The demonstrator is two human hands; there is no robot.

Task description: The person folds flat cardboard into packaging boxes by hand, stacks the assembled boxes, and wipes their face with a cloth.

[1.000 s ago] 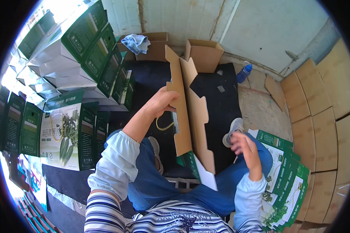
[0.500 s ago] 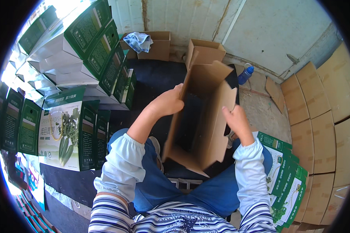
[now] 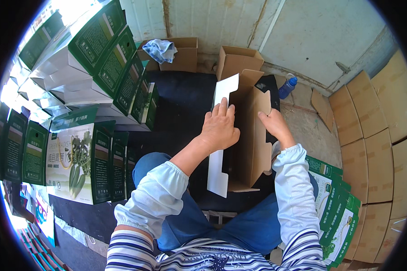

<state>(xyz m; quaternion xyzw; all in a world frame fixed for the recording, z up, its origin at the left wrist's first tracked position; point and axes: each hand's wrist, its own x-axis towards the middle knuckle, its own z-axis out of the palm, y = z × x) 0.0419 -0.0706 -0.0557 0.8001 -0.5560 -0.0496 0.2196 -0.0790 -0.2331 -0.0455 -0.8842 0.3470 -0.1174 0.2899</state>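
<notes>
An open cardboard box (image 3: 257, 140), brown inside, stands between my knees with its top facing me. Along its left side a white flap (image 3: 216, 174) is folded outward. My left hand (image 3: 219, 127) lies on that flap with its fingers stretched out. At the right wall, my right hand (image 3: 276, 127) grips the upper edge, thumb on the inner side and fingers hidden behind it. The box's inside is dark and its bottom is hard to make out.
Green-and-white printed cartons (image 3: 70, 158) are stacked at the left. Flat printed cartons (image 3: 334, 212) lie by my right leg. Brown boxes (image 3: 353, 167) line the right side. Ahead are two open brown boxes, a blue cloth (image 3: 160, 49) and a blue bottle (image 3: 287, 87).
The left flap has folded outward, showing its white face. My left hand has shifted right from gripping the left wall to lying flat on the flap. My right hand still grips the right wall.
</notes>
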